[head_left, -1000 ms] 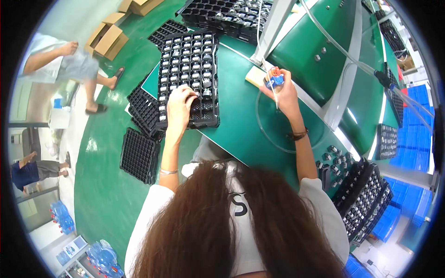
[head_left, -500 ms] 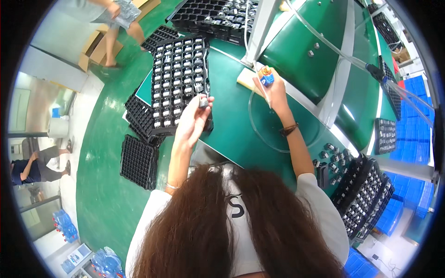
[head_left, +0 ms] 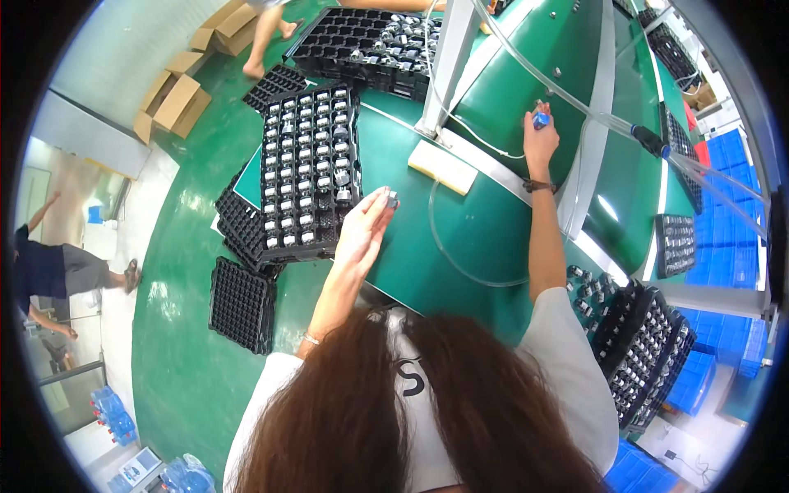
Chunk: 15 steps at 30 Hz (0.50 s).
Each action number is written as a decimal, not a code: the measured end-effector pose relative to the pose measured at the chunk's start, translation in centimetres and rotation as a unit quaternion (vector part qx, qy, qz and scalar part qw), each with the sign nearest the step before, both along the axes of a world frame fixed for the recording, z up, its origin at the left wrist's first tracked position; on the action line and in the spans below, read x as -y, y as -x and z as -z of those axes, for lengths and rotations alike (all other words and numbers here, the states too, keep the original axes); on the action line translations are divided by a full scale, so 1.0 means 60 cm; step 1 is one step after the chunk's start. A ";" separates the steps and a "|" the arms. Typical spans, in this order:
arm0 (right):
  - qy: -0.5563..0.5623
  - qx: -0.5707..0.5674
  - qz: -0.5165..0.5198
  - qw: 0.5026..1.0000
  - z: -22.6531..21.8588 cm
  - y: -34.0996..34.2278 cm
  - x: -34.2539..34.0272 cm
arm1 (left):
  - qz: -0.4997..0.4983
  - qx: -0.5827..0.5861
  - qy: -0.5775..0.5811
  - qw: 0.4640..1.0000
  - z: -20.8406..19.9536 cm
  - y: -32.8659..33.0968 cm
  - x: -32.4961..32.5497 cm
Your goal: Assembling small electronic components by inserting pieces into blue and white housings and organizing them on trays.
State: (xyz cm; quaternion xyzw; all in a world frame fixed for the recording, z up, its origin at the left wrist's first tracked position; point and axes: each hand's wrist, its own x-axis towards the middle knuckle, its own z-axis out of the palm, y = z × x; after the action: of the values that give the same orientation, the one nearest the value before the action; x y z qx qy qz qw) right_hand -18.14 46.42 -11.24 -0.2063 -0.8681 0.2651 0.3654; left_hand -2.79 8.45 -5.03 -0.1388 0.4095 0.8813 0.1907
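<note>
My left hand [head_left: 362, 232] pinches a small silver-grey metal part [head_left: 393, 200] between thumb and fingertips, just right of a black tray [head_left: 339, 226] of similar parts set in rows. My right hand [head_left: 540, 146] reaches over the green conveyor belt [head_left: 514, 74], its fingers closed round a small blue-and-orange hand tool [head_left: 541, 121]. The tool's tip is too small to make out. Between my hands, a cream rectangular block [head_left: 444, 168] lies on the green table [head_left: 403, 238], where a thin clear tube curves.
A metal post [head_left: 448, 74] stands at the belt's edge. Loose metal parts [head_left: 596, 287] and stacked black trays [head_left: 645, 353] sit at the right. Another part-filled tray [head_left: 329, 49] is at the back. Cardboard boxes [head_left: 181, 107] are on the floor; a person [head_left: 49, 271] is at far left.
My right hand has moved right and away, from over the cream block to over the belt, with the tool. My left hand has shifted right, away from the tray, still pinching the metal part.
</note>
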 end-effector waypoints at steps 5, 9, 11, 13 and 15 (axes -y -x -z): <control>0.026 -0.160 -0.031 0.986 -0.051 -0.041 0.064 | 0.003 -0.034 -0.008 0.999 -0.009 0.005 -0.034; 0.477 -0.069 -0.284 0.829 -0.091 -0.132 0.178 | 0.010 -0.073 0.015 0.997 -0.021 0.006 -0.050; 0.568 -0.051 -0.289 0.769 -0.095 -0.180 0.252 | 0.011 -0.084 0.029 0.996 -0.031 0.003 -0.057; 0.522 0.025 -0.390 0.758 -0.117 -0.218 0.286 | 0.022 -0.089 0.060 0.994 -0.033 -0.001 -0.063; 0.474 0.030 -0.455 0.753 -0.150 -0.237 0.317 | 0.021 -0.097 0.064 0.993 -0.032 -0.006 -0.064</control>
State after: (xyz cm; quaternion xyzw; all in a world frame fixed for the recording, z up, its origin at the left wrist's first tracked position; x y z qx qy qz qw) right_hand -3.92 27.41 -2.26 0.0587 -0.6331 0.7712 0.0309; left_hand -2.43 12.30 -3.11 -0.0556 0.4842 0.8584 0.1598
